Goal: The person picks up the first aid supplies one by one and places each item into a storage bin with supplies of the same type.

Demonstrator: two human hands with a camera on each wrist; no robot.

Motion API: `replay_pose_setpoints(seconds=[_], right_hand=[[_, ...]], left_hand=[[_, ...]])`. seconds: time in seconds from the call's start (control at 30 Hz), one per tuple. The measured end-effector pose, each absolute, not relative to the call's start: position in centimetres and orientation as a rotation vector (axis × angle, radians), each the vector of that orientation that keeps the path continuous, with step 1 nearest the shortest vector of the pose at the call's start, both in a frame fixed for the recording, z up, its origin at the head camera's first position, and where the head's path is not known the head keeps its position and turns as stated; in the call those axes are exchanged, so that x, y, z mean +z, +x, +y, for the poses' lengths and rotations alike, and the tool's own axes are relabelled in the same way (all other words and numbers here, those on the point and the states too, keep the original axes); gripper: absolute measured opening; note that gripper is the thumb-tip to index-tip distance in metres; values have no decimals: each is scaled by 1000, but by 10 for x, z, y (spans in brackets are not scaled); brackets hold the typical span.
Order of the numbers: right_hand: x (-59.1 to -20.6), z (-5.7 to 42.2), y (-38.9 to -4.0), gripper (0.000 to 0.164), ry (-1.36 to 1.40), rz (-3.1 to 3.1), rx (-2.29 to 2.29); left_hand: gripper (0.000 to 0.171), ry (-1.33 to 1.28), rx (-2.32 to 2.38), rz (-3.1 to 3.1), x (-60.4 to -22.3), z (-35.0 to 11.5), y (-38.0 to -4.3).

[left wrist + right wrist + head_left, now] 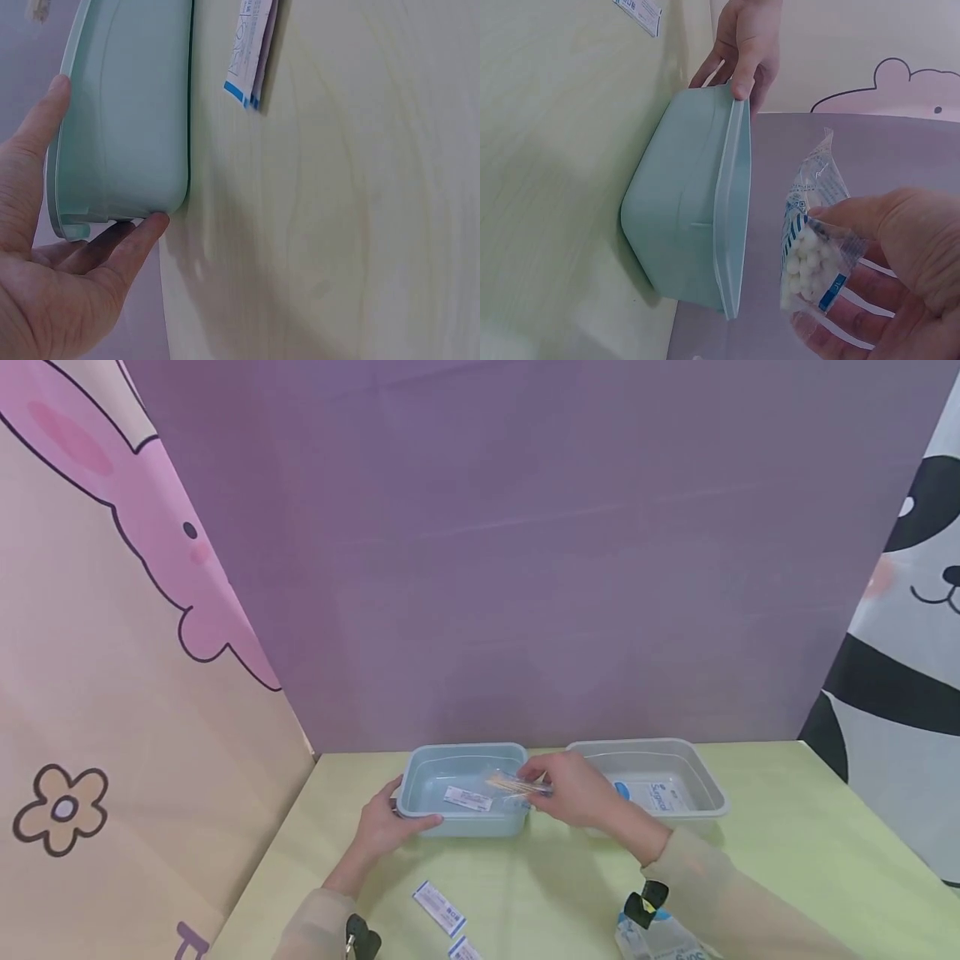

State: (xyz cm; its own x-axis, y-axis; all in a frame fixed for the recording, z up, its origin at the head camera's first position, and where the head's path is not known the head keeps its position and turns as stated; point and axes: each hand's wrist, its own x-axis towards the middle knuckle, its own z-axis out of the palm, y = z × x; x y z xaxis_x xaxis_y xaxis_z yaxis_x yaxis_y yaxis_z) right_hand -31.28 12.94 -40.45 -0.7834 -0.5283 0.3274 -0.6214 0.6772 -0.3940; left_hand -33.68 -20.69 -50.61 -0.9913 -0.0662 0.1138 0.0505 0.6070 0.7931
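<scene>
Your sleeves (757, 893) come nearest the lens in the head view, one from the bottom left and one from the lower right, each with a black wrist piece (647, 904) at the cuff. Right of centre, your right hand (577, 789) pinches a clear packet of cotton swabs (513, 784) over the right end of a pale blue-green box (472, 827). Your left hand (381, 827) grips that box by its left end, thumb at the front rim. Inside it lies a white paper packet (468, 799). Further right stands a grey box (637, 760) holding a blue-printed packet (660, 796). At lower centre two white-and-blue packets (439, 908) lie on the yellow-green table (540, 893); a printed bag (663, 941) shows at the bottom right, partly behind your sleeve.

In the left wrist view, your left hand takes up the lower left, thumb at the rim and fingers against the end of the box. White-and-blue packaging lies at the top centre, apart from the box.

In the right wrist view, your right hand, lower right, has thumb and fingers on the swab packet, white tips showing through the film, clear of the box rim. Your left hand holds the box's far end at the top.
</scene>
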Motion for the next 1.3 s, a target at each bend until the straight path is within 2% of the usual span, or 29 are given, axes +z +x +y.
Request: replay_pose_setpoints(seconds=[1.3], right_hand=[[-418,86,-355,24,921,-2716,703]], left_hand=[[112,11,-1393,-2680,-505,-202,-334]])
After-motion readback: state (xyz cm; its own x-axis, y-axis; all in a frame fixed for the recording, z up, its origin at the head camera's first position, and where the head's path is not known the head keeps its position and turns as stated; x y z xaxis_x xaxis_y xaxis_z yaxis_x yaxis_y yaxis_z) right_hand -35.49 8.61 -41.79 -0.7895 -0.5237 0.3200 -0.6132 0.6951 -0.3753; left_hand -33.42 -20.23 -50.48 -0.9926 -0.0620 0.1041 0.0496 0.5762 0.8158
